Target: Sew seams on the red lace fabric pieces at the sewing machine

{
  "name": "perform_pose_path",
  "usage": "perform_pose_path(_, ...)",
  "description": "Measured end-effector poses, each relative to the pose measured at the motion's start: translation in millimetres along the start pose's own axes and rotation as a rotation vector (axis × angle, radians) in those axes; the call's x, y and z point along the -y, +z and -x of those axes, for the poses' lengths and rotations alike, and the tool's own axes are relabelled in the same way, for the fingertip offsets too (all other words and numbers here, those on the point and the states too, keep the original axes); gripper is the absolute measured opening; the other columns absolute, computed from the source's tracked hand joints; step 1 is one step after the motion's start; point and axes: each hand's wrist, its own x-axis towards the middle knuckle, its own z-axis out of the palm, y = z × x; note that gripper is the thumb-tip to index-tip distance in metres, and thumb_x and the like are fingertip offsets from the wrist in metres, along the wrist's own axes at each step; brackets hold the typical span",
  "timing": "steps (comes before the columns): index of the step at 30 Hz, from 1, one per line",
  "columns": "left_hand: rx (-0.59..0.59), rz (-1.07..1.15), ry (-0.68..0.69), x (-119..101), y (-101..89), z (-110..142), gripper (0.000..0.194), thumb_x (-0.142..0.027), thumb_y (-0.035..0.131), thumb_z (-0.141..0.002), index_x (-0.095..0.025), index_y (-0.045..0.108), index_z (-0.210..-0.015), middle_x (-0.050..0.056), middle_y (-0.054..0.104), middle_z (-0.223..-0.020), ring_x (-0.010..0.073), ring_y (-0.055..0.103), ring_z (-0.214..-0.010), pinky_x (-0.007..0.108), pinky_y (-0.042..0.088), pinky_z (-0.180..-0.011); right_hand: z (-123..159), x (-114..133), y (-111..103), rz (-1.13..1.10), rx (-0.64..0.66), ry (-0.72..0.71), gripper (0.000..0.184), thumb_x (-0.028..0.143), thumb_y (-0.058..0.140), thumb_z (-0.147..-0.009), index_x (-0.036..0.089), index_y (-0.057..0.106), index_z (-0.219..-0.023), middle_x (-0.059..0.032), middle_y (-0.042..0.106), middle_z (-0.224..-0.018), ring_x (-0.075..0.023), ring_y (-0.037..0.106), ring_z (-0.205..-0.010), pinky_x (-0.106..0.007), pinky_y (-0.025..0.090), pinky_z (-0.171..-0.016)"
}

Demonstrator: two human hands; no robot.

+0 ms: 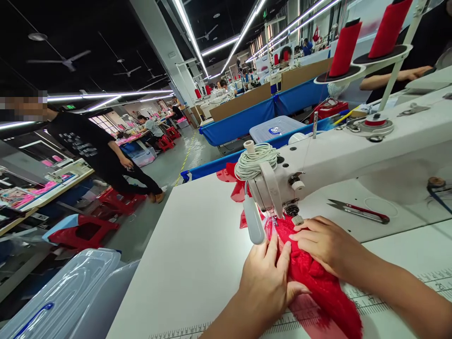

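Red lace fabric [330, 294] with a sheer layer lies bunched under the needle area of a white sewing machine [328, 146]. My left hand [264, 278] rests flat on the fabric's left side, fingers stretched toward the needle and thumb spread apart. Across the lace, my right hand [326, 245] bends its fingers over the gathered edge and holds it; its thumb is hidden. A small lamp [253, 221] hangs just above my left fingertips. To the right of my right hand lie red-handled thread snips [360, 210].
Red thread cones [346, 49] stand on a holder above the machine. A ruler strip [190, 331] runs along the white table's [176, 263] near side. Clear plastic bins [67, 292] and red stools [83, 230] are at left. A person in black [88, 136] is in the aisle.
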Motion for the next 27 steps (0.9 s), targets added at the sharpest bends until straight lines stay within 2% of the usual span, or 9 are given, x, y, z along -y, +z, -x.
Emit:
perform_pose_path(6, -0.029, -0.027, 0.002, 3.4, 2.6, -2.0, 0.072, -0.068, 0.031, -0.092, -0.011, 0.062, -0.124, 0.02, 0.061, -0.124, 0.033, 0.061, -0.102, 0.046, 0.051, -0.084, -1.8, -3.4, 1.3, 0.03, -0.005, -0.013, 0.03, -0.004, 0.046, -0.071, 0.018, 0.062, -0.083, -0.0045, 0.069, -0.087, -0.0219, 0.055, -0.097, -0.035, 0.039, -0.081)
perform_pose_path(12, -0.044, -0.055, -0.037, 6.4, 4.5, -1.9, 0.068, -0.066, 0.03, -0.093, -0.015, 0.062, -0.126, 0.017, 0.062, -0.126, 0.0309, 0.06, -0.104, 0.043, 0.049, -0.087, -4.9, -2.7, 0.9, 0.094, -0.014, -0.025, 0.026, -0.004, 0.045, -0.07, 0.019, 0.056, -0.071, -0.0032, 0.064, -0.075, -0.0194, 0.052, -0.083, -0.032, 0.037, -0.074)
perform_pose_path(22, -0.06, -0.035, -0.041, 10.7, 7.7, -2.2, 0.072, -0.066, 0.021, -0.095, -0.015, 0.061, -0.126, 0.018, 0.06, -0.127, 0.0322, 0.056, -0.111, 0.051, 0.044, -0.095, -6.0, -3.9, 3.2, 0.065, -0.042, -0.033, 0.028, -0.004, 0.045, -0.074, 0.018, 0.061, -0.079, -0.0055, 0.071, -0.096, -0.0202, 0.055, -0.094, -0.033, 0.04, -0.076)
perform_pose_path(25, -0.057, -0.005, -0.035, 13.4, 5.6, -4.4, 0.076, -0.068, 0.019, -0.094, -0.013, 0.059, -0.127, 0.02, 0.058, -0.128, 0.0339, 0.054, -0.114, 0.052, 0.046, -0.093, -6.3, -3.3, 2.0, 0.049, -0.035, -0.028, 0.034, -0.005, 0.044, -0.074, 0.018, 0.064, -0.089, -0.0062, 0.071, -0.098, -0.0207, 0.055, -0.096, -0.034, 0.04, -0.077)
perform_pose_path(27, -0.037, 0.056, 0.011, 16.3, 1.4, -6.9, 0.078, -0.068, 0.017, -0.094, -0.009, 0.058, -0.125, 0.022, 0.059, -0.123, 0.0332, 0.055, -0.112, 0.048, 0.049, -0.088, -6.5, -2.6, -1.1, 0.043, -0.03, -0.049, 0.038, -0.004, 0.044, -0.077, 0.018, 0.065, -0.099, -0.0059, 0.071, -0.102, -0.0208, 0.055, -0.098, -0.034, 0.04, -0.079)
